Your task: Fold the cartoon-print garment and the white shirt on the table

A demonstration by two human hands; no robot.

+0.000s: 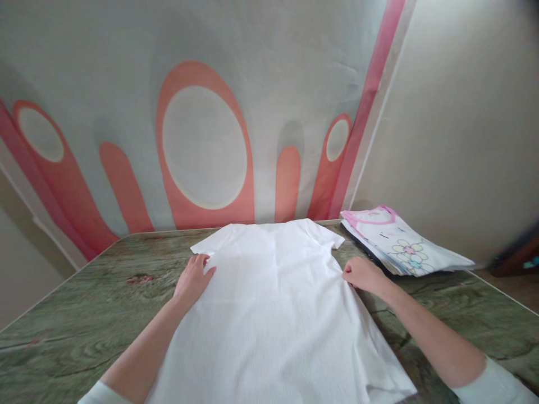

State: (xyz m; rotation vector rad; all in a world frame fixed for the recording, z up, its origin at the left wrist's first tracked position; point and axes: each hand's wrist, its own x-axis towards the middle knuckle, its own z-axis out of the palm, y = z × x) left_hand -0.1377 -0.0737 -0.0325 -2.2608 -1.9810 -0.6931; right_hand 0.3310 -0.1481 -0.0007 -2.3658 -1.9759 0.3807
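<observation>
A white short-sleeved T-shirt (pixel 269 303) lies spread out in front of me, its collar end at the far side and its hem toward me. My left hand (pixel 194 276) rests at its left edge just below the sleeve, thumb and fingers apart. At the opposite edge, below the right sleeve, my right hand (pixel 362 274) pinches the side of the cloth between closed fingers. Creases run through the fabric near that pinch, and the lower right part is rumpled. The near end of the shirt passes out of the picture.
Beneath the shirt is a wood-grain table (pixel 105 292). To the right lies a stack of folded clothes (pixel 404 241), topped by a white garment with pink trim and a flower print. Behind the table stands a wall with a pink pattern (pixel 210 219).
</observation>
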